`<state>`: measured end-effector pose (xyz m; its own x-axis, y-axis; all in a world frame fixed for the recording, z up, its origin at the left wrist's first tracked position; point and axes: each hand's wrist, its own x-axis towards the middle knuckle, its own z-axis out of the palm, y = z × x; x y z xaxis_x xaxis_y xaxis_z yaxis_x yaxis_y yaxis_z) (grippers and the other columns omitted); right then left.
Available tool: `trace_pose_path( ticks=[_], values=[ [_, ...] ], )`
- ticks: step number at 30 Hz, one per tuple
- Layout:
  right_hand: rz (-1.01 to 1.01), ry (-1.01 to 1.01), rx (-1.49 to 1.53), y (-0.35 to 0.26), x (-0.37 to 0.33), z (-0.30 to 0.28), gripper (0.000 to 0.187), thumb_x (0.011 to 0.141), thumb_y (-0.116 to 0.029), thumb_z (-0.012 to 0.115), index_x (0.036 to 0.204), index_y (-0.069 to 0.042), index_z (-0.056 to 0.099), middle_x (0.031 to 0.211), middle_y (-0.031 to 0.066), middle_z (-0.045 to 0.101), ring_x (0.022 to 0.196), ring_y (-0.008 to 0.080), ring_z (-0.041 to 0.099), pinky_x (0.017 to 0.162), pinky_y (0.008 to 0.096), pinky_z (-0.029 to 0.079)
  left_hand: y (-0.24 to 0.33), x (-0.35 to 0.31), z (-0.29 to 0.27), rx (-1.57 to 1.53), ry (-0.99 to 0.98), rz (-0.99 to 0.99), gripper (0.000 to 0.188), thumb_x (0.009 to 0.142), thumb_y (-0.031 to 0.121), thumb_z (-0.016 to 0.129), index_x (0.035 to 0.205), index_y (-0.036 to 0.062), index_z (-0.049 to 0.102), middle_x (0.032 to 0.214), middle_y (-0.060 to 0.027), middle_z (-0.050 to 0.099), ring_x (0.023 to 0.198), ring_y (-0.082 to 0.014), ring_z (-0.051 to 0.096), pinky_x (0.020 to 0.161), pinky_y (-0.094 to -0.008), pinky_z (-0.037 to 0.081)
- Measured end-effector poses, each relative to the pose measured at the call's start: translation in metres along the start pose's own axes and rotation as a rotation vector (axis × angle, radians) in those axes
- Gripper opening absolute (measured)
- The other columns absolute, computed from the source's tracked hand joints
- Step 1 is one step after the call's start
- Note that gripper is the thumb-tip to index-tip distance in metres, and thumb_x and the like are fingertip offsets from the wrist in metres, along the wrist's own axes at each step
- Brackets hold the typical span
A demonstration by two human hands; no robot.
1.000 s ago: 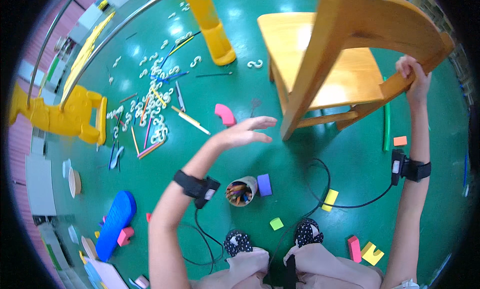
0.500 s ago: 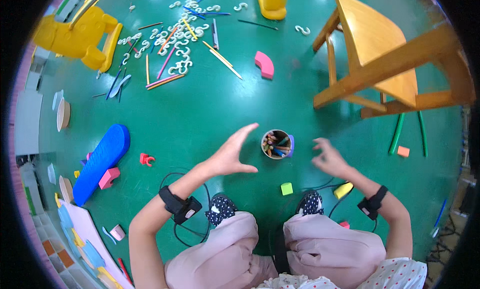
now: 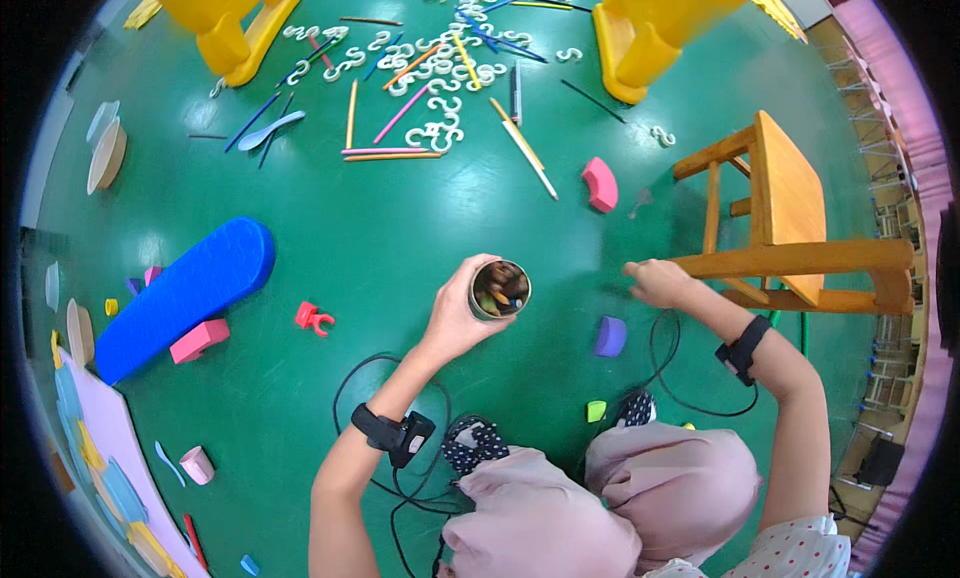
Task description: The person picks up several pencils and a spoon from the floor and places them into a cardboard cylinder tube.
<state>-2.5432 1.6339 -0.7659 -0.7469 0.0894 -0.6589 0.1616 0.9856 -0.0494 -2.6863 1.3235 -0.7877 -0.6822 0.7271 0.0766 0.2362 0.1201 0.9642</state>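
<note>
My left hand [image 3: 462,313] wraps round the side of a round container [image 3: 475,296], seen from above with its dark mouth facing up. Several coloured pencils [image 3: 503,290] stand inside it. To the right, my right hand [image 3: 662,282] has its fingers curled in; what they hold, if anything, is hidden. That hand overlaps the end of a wooden chair's bar [image 3: 780,259], and I cannot tell whether they touch. A purple block [image 3: 610,336] lies on the green floor between the container and my right forearm.
Scattered pencils [image 3: 400,115] and white S-shaped hooks [image 3: 440,106] cover the far floor, between yellow plastic legs [image 3: 630,53]. A pink curved block [image 3: 600,185] lies ahead. At left are a long blue board [image 3: 190,298] and a red piece [image 3: 314,319]. Black cables [image 3: 340,398] loop near my feet.
My left hand has closed round the pencil container, which now appears further left. The purple block, formerly beside the container, now lies apart from it. My right hand's fingers have curled in; the view has shifted.
</note>
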Motion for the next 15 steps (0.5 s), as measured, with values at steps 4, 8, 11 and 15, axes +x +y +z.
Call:
trace_pose_path(
  ticks=[4,8,11,15],
  values=[
    [0.113,-0.165,-0.280,0.003,0.040,-0.006,0.027,0.076,-0.018,0.057,0.098,-0.003,0.056,0.092,0.0170,0.064,0.088,0.0331,0.063,0.074,0.0427,0.052,-0.013,-0.012,-0.037,0.020,0.114,-0.148,0.067,0.057,0.016,0.083,0.114,0.0056,0.048,0.107,-0.0115,0.060,0.100,-0.0219,0.059,0.089,-0.0339,0.047],
    [-0.075,0.106,-0.149,-0.031,0.106,-0.018,0.023,0.075,-0.016,0.057,0.093,-0.002,0.055,0.090,0.0173,0.062,0.084,0.0341,0.062,0.070,0.0440,0.052,-0.009,-0.033,-0.064,0.014,0.162,-0.207,0.066,0.058,0.014,0.082,0.113,0.0044,0.048,0.105,-0.0095,0.060,0.097,-0.0201,0.059,0.088,-0.0325,0.047],
    [0.026,0.323,-0.122,-0.050,0.159,-0.034,0.023,0.076,-0.016,0.057,0.092,-0.001,0.053,0.086,0.0170,0.061,0.081,0.0340,0.063,0.066,0.0438,0.052,-0.011,-0.033,-0.073,0.161,0.088,-0.163,0.069,0.056,0.015,0.083,0.115,0.0056,0.048,0.114,-0.0116,0.056,0.109,-0.0235,0.053,0.094,-0.0352,0.042],
    [0.194,0.168,-0.051,-0.055,0.215,-0.063,0.025,0.076,-0.013,0.058,0.097,0.001,0.058,0.098,0.0206,0.062,0.084,0.0320,0.065,0.067,0.0398,0.054,-0.016,-0.019,-0.093,0.347,-0.002,-0.006,0.077,0.051,0.014,0.085,0.116,0.0084,0.046,0.120,-0.0138,0.050,0.114,-0.0339,0.046,0.098,-0.0412,0.036]
  ],
)
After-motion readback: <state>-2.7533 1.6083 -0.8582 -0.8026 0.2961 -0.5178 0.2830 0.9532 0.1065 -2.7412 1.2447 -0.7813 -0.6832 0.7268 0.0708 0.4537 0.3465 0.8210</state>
